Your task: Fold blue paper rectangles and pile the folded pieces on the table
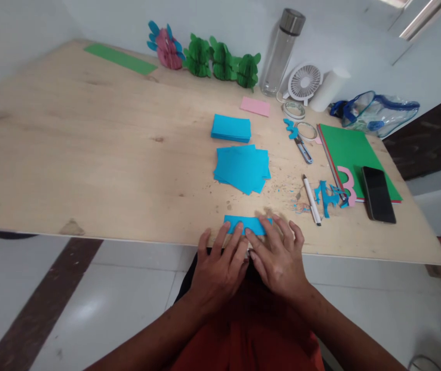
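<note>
A narrow strip of blue paper (253,222), perhaps folded, lies flat at the table's front edge under both hands. My left hand (222,263) rests with spread fingers, its tips pressing the strip's left part. On the right part, my right hand (278,255) does the same, fingers fanned out and thumb toward the middle. Neither hand is closed round the paper. Beyond them lies a loose, fanned pile of blue paper sheets (241,167). Farther back sits a neater stack of blue paper (231,128).
Right of the papers are a white pen (311,200), blue paper scraps (326,198), a utility knife (303,149), tape rolls (293,109), green sheets (354,149) and a phone (378,195). Green paper crafts (222,61), a bottle (280,56) and a small fan (304,81) line the wall.
</note>
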Demonstrator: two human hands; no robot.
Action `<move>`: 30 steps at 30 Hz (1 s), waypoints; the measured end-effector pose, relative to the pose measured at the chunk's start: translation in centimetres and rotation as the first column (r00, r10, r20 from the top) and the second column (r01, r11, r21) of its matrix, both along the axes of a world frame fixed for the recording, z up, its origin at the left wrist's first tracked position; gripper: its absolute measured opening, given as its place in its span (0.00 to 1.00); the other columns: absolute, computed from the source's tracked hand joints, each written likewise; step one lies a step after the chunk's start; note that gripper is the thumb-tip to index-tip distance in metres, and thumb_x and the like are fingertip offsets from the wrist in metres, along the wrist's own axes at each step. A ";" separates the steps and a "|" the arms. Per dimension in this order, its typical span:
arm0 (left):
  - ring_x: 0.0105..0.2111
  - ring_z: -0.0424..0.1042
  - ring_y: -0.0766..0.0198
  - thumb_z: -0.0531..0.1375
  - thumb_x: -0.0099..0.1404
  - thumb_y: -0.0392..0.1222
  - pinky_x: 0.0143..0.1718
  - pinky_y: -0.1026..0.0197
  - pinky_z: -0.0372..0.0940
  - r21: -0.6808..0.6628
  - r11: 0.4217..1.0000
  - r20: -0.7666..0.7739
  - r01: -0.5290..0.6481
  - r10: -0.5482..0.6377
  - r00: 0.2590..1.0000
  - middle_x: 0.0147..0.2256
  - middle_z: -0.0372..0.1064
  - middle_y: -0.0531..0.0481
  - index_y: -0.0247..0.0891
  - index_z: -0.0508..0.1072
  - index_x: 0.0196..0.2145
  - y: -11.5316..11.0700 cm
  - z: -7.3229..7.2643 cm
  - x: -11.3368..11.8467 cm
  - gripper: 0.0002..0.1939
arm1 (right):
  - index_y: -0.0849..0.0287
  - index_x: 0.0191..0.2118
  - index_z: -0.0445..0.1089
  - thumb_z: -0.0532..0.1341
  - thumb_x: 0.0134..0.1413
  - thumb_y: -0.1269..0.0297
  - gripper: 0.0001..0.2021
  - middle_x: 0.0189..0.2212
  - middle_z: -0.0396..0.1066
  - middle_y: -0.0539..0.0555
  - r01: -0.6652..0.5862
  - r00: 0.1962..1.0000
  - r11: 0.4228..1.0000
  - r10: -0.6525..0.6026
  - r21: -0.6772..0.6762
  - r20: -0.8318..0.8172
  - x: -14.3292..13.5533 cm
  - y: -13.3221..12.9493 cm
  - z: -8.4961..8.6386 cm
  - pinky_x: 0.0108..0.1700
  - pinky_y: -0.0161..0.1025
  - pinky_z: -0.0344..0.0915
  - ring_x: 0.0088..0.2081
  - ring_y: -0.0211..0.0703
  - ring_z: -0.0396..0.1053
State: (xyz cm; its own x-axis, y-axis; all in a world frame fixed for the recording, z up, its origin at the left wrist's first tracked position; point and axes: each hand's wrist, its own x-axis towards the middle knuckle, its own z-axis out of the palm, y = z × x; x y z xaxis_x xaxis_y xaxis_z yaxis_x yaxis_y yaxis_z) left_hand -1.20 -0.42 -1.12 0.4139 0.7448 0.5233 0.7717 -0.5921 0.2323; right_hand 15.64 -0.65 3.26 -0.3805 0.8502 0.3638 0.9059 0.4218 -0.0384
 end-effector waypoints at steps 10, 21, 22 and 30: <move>0.62 0.55 0.45 0.54 0.66 0.47 0.62 0.37 0.42 -0.005 1.000 -0.066 0.000 0.000 0.998 0.59 0.62 0.41 0.36 0.65 0.58 0.0 0.3 0.0 0.25 | 0.46 0.54 0.67 0.60 0.58 0.63 0.18 0.60 0.61 0.55 0.075 0.995 0.996 -0.079 0.047 0.067 3.1 -1.7 -0.1 0.59 0.60 0.47 0.63 0.57 0.51; 0.61 0.55 0.45 0.54 0.65 0.48 0.62 0.37 0.41 -0.015 1.000 -0.067 -0.014 0.013 0.998 0.58 0.63 0.41 0.37 0.65 0.57 -0.1 0.1 0.1 0.25 | 0.50 0.55 0.66 0.58 0.59 0.59 0.18 0.61 0.58 0.58 0.110 0.994 0.993 -0.111 0.035 0.016 1.4 -1.8 0.5 0.60 0.62 0.46 0.63 0.61 0.50; 0.61 0.56 0.45 0.54 0.65 0.47 0.62 0.38 0.41 -0.018 1.000 -0.070 -0.019 0.018 0.997 0.58 0.63 0.42 0.37 0.66 0.57 -0.2 0.1 0.1 0.24 | 0.49 0.55 0.66 0.58 0.59 0.59 0.19 0.62 0.57 0.58 0.093 0.995 0.996 -0.093 0.015 0.023 1.1 -1.6 0.3 0.60 0.61 0.46 0.63 0.61 0.49; 0.62 0.55 0.48 0.54 0.66 0.49 0.63 0.39 0.41 -0.003 1.000 -0.124 -0.023 0.023 0.992 0.58 0.62 0.40 0.35 0.64 0.58 0.6 0.7 -1.9 0.26 | 0.51 0.56 0.66 0.57 0.60 0.61 0.18 0.62 0.58 0.56 0.030 0.999 0.999 -0.032 0.031 0.042 1.5 -1.1 -0.5 0.60 0.61 0.46 0.64 0.60 0.48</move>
